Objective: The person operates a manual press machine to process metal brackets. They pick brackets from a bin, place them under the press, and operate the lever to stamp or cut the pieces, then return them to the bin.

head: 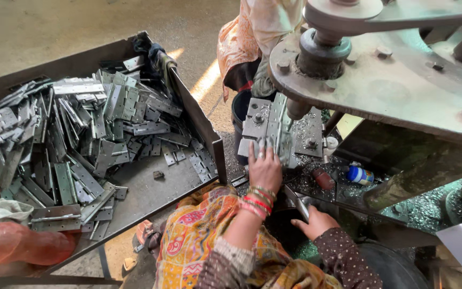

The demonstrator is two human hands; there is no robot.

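Note:
My left hand (pixel 266 170), with bangles on the wrist, rests fingers-down on a grey metal hinge (pixel 276 126) that stands on the die block (pixel 308 134) of a heavy press, just under the punch (pixel 297 108). Lower and closer to me, my right hand (pixel 312 221), in a dark dotted sleeve, closes around a flat metal piece (pixel 299 204) beside a dark round bin (pixel 284 227). What that piece belongs to cannot be made out. My knee in orange patterned cloth (pixel 199 235) lies below both hands.
A large dark metal tray (pixel 151 198) to the left holds several loose hinges (pixel 81 134). An orange plastic bottle (pixel 12 243) lies at its near corner. The press frame (pixel 402 80) overhangs the right. A small blue-and-white bottle (pixel 360 174) sits among metal chips. Another person (pixel 252 37) sits beyond the press.

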